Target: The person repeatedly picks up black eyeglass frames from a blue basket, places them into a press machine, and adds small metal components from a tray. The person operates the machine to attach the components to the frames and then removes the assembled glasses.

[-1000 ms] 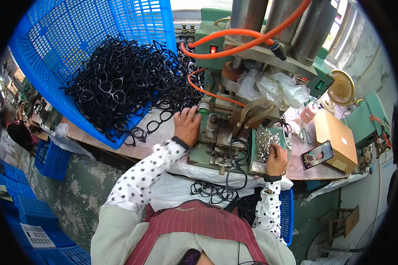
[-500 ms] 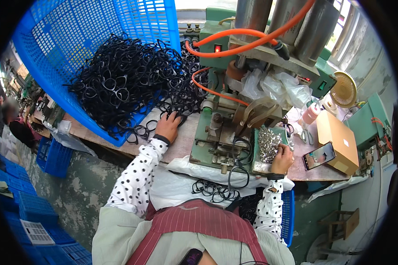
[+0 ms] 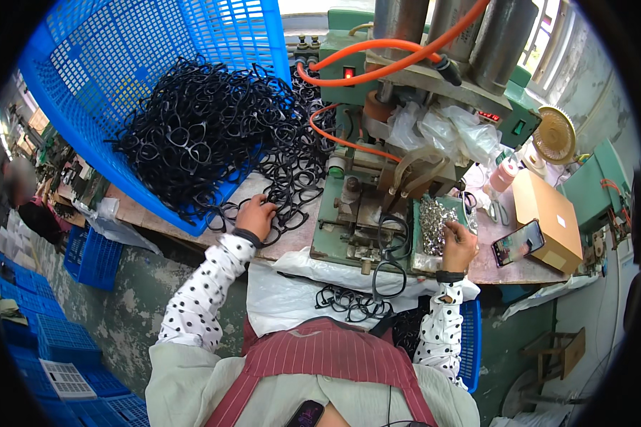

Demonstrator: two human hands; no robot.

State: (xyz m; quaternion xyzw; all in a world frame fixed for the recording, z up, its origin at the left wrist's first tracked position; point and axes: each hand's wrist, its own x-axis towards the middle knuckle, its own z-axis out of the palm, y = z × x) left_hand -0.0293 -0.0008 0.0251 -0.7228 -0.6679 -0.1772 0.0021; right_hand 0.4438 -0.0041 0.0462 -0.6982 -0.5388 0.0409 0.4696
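Note:
My left hand [image 3: 255, 216] is closed on a black eyeglass frame [image 3: 286, 226] at the near edge of a spread of frames, just left of the machine. Over on the right, my right hand [image 3: 461, 248] pinches at the edge of a heap of small shiny metal parts [image 3: 434, 226]; what sits between its fingertips is too small to make out. Between the hands stands a green press machine [image 3: 335, 231]. One black eyeglass frame [image 3: 389, 279] hangs over the machine's front edge, looped with another frame [image 3: 394, 237].
A large blue basket [image 3: 157, 213] full of black frames leans at the left. Orange hoses [image 3: 392, 44] cross above the machine. Right of the metal parts are a phone [image 3: 518, 243], a cardboard box [image 3: 548, 220] and scissors [image 3: 497, 211]. More frames [image 3: 352, 302] lie on white sheeting below.
My left hand has drawn back slightly toward me and left, its fingers now curled around a frame. My right hand stays at the metal parts, its fingers shifted a little. The head view has shifted slightly.

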